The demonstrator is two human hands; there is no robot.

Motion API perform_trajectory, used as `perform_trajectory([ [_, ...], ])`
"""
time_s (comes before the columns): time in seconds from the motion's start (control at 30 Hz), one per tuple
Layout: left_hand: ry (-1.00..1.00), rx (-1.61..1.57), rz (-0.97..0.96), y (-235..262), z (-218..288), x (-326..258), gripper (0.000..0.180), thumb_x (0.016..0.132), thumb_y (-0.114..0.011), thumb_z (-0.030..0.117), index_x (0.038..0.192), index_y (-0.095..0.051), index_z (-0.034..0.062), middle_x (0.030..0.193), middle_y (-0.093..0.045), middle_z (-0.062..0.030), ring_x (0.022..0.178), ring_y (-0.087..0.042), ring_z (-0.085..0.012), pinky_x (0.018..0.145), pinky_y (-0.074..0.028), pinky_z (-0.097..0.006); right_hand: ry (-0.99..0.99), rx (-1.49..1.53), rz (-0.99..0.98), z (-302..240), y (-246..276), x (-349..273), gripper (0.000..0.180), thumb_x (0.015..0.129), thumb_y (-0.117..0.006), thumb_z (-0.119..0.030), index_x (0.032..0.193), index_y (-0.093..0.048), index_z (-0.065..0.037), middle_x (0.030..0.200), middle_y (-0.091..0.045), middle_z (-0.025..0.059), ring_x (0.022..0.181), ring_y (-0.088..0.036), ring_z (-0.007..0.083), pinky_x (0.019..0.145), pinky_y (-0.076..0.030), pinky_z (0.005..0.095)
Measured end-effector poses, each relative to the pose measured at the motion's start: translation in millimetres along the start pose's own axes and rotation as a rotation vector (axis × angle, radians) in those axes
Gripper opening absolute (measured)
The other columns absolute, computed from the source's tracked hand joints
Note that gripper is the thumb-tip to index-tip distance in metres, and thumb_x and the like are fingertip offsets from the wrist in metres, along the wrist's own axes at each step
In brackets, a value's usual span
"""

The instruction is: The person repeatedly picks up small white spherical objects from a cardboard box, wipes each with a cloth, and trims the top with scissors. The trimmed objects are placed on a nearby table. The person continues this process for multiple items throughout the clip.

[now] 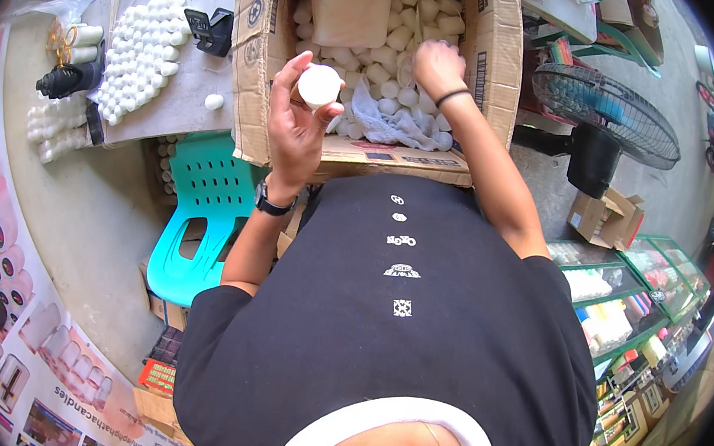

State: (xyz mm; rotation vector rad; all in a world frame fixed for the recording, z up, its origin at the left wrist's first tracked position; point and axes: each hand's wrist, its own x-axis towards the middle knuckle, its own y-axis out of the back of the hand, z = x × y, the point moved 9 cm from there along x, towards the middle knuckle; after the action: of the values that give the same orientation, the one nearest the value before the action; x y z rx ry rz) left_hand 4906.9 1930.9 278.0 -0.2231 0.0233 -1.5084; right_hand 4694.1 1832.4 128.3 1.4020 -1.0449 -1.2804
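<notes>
Fingers of your left hand [298,125] grasp a round white candle [318,85] just above the cardboard box [253,55]. Your right hand [437,66] reaches among the white candles inside; its grip I cannot tell.

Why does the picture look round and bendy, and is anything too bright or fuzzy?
In the head view, the fisheye lens rounds the picture, leaves black corners, and bends the cardboard box edges. Daylight is even, with soft shadows. The white candle in the left hand looks nearly washed out. The right hand reaching into the box is sharp; things near the rim look squeezed.
</notes>
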Motion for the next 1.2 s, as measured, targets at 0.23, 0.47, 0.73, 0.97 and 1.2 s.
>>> perform_trajectory([
  [0.23,0.027,-0.079,0.013,-3,-9,-2,0.058,0.086,-0.072,0.023,0.13,-0.043,-0.0009,0.12,-0.053,-0.0092,0.108,-0.055,-0.0163,0.094,-0.046,-0.028,-0.29,0.275,-0.185,14,-17,24,0.025,0.084,-0.06,-0.024,0.094,-0.072,-0.006,0.101,-0.069,0.0194,0.096,-0.067,0.0349,0.078,-0.052,0.0462],
  [0.47,0.116,-0.303,0.041,11,-23,-2,0.048,0.095,-0.057,0.035,0.128,-0.044,0.0019,0.111,-0.056,-0.0081,0.091,-0.052,-0.0102,0.079,-0.045,-0.024,0.025,0.936,-0.162,0,47,-12,0.026,0.091,-0.061,-0.024,0.096,-0.061,0.002,0.085,-0.068,0.0125,0.073,-0.063,0.0215,0.067,-0.048,0.0347],
  [0.73,0.249,-0.633,0.166,12,-24,27,0.036,0.102,-0.042,0.036,0.118,-0.05,0.0046,0.104,-0.057,-0.0122,0.071,-0.046,-0.0103,0.07,-0.041,-0.025,0.235,1.441,-0.598,-47,157,-106,0.026,0.095,-0.059,-0.017,0.11,-0.062,0.005,0.093,-0.068,0.0051,0.081,-0.061,0.0084,0.076,-0.051,0.0258],
  [0.97,0.209,-0.565,0.165,8,-9,48,0.033,0.101,-0.044,0.036,0.11,-0.052,0.0052,0.104,-0.056,-0.0119,0.068,-0.048,-0.0085,0.069,-0.045,-0.023,0.226,1.328,-0.687,-50,172,-130,0.025,0.095,-0.06,-0.014,0.108,-0.063,0.006,0.087,-0.066,0.0036,0.08,-0.062,0.0086,0.073,-0.052,0.0247],
  [1.2,0.199,-0.561,0.141,5,-6,48,0.03,0.101,-0.043,0.034,0.108,-0.052,0.0059,0.106,-0.055,-0.0121,0.075,-0.052,-0.0096,0.069,-0.047,-0.022,0.209,1.243,-0.671,-49,172,-134,0.022,0.094,-0.06,-0.013,0.107,-0.065,0.005,0.082,-0.067,0.0029,0.074,-0.062,0.0073,0.067,-0.052,0.024],
])
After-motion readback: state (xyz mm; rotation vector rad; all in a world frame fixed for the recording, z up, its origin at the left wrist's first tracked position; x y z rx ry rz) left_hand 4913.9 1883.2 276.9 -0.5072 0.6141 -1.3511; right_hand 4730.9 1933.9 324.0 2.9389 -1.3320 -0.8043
